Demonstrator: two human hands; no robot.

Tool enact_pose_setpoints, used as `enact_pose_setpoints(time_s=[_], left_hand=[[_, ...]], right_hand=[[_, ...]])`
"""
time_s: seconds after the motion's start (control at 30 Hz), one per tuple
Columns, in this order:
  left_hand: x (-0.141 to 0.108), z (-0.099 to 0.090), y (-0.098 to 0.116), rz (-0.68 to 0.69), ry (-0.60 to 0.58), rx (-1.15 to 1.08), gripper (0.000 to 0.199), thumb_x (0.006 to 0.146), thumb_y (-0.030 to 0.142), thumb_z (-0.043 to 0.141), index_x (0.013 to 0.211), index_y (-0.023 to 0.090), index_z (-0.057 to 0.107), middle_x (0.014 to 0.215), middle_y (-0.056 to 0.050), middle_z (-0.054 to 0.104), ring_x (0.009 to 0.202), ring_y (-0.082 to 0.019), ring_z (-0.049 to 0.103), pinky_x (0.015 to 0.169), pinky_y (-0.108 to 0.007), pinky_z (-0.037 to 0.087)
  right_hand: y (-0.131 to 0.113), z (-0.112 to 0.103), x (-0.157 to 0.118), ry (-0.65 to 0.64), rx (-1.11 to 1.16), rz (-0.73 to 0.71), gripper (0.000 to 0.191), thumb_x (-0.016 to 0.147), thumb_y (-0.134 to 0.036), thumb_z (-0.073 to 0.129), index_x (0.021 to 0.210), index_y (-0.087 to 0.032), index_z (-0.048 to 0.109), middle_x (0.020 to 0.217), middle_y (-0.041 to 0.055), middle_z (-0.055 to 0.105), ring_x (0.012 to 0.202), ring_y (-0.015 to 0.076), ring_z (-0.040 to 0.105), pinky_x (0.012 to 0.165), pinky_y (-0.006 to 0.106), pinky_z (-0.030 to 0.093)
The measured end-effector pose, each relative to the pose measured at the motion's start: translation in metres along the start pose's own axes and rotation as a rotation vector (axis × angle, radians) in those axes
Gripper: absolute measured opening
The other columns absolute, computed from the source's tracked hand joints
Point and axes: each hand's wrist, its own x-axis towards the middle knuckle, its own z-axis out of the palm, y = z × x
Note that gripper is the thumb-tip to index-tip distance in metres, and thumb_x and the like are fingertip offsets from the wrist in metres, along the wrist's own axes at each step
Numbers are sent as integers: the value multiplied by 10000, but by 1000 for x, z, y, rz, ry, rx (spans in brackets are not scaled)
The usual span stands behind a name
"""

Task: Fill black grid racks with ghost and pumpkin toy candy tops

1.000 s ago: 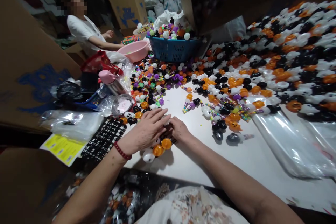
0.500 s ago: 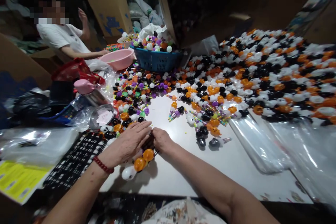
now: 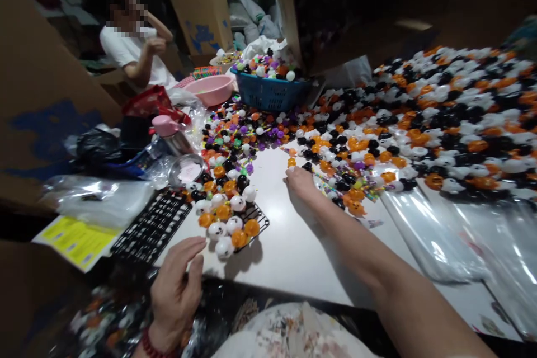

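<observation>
My left hand (image 3: 178,285) is off the table at its near edge, fingers stretched out and apart, holding nothing. In front of it a black grid rack (image 3: 260,218) carries white ghost-faced balls (image 3: 224,247) and orange pumpkin balls (image 3: 251,227). My right hand (image 3: 300,180) reaches over the white table to a small group of figure-topped sticks. Its fingers are curled together beside an orange figure (image 3: 291,161); what lies between them is hidden. To its right lie several more sticks with orange, black and purple tops (image 3: 354,194).
Left of the rack are another black grid (image 3: 151,226), a metal bowl (image 3: 187,169) and a pink-lidded flask (image 3: 172,133). A blue basket (image 3: 268,92) stands behind. A heap of figures (image 3: 453,123) and clear bags (image 3: 432,235) cover the right. A person (image 3: 138,56) sits at back left.
My left hand has drawn back from the rack toward the table's edge. My right hand has moved from the rack to the loose sticks. The view has turned left.
</observation>
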Motion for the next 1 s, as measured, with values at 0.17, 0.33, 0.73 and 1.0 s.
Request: enact_pose_setpoints(time_s=[0.17, 0.33, 0.73, 1.0], left_hand=[[-42, 27, -29, -498, -196, -114, 291, 953, 352, 503, 1163, 187, 617, 1138, -94, 677, 1034, -218, 659, 910, -397, 568], [-48, 55, -36, -343, -312, -106, 351, 866, 283, 571, 1200, 185, 616, 1247, -118, 628, 1185, -279, 597, 1026, -493, 508], [-47, 84, -18, -211, -330, -114, 340, 946, 335, 531, 1267, 234, 569, 1237, -107, 639, 1183, -268, 602, 984, -465, 541], [-37, 46, -14, -252, -19, 2, 165, 941, 198, 537, 1079, 211, 626, 1037, -61, 658, 974, -191, 635, 887, -375, 544]], right_hand=[[-6, -1, -31, 39, 131, 87, 262, 909, -167, 491, 1159, -135, 562, 947, 147, 662, 869, 248, 610, 767, 342, 434], [-33, 9, -82, 49, 928, 230, 400, 782, -400, 635, 1119, -198, 563, 786, -4, 644, 622, 149, 568, 595, 279, 443], [-54, 26, -102, -233, 1481, 237, 410, 640, -434, 768, 955, -205, 639, 627, -56, 613, 519, 93, 543, 512, 221, 423], [-51, 26, -99, -283, 1498, 219, 345, 630, -415, 812, 806, -182, 628, 701, -24, 616, 593, 101, 522, 558, 246, 445]])
